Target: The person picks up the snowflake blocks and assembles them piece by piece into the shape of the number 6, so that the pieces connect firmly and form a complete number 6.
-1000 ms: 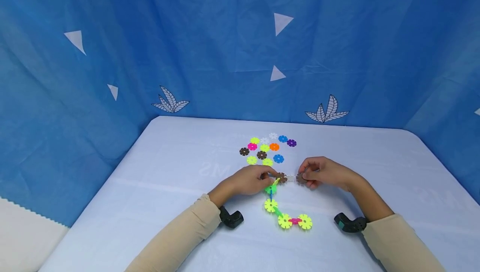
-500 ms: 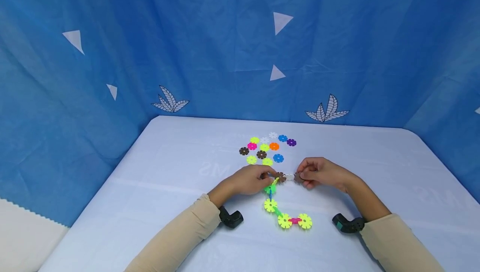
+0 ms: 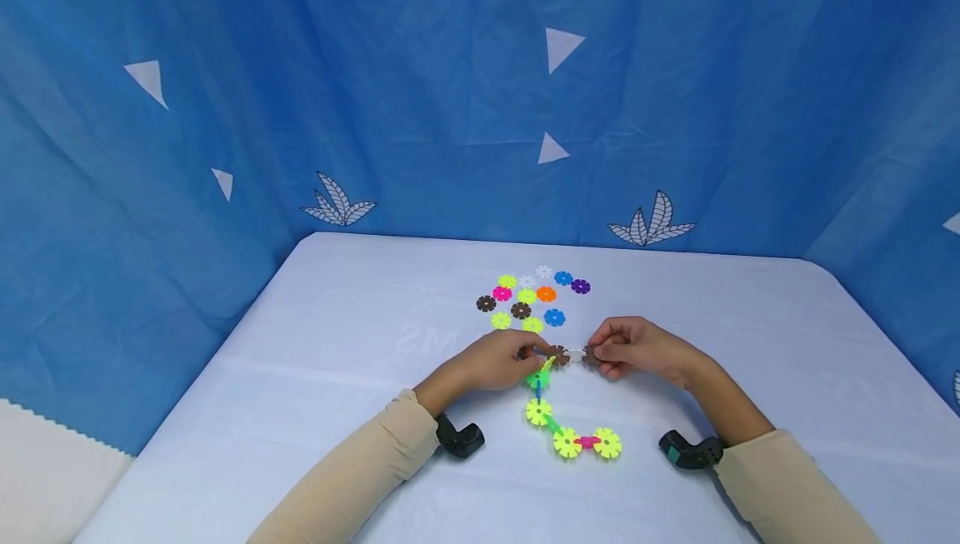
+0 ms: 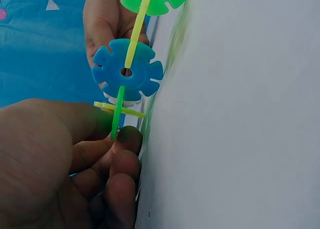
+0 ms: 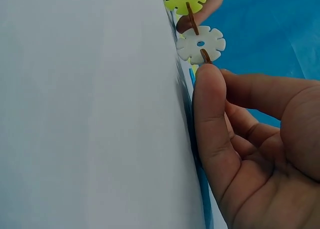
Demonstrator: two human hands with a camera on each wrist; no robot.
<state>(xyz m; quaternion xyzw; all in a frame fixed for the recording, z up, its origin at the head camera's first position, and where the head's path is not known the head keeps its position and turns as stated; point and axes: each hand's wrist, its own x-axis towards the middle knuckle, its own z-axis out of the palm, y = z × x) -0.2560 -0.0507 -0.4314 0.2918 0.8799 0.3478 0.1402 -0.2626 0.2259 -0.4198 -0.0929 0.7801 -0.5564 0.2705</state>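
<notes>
A chain of slotted-together snowflake discs lies in front of the person. My left hand [image 3: 498,359] holds its upper end, fingers by a green disc [image 4: 117,114], with a yellow disc and a brown disc [image 3: 557,355] beside the fingertips. A blue disc [image 4: 127,69] joins the green one. From that brown disc a white disc [image 5: 201,45] sticks out to the right. My right hand [image 3: 637,348] pinches another brown disc [image 5: 205,55] between thumb and fingers, its edge at a slot of the white disc. Most of this brown disc is hidden by the fingers in the right wrist view.
Loose discs lie behind the hands, among them an orange one [image 3: 546,294], a purple one [image 3: 581,286] and a pink one [image 3: 502,293]. The chain's lower end, a yellow disc [image 3: 607,443], lies nearer the person. A blue patterned curtain [image 3: 465,111] stands behind the white table [image 3: 360,294].
My right hand has moved slightly left, bringing its brown disc from a small gap up against the white disc. The left hand has stayed nearly in place on the chain.
</notes>
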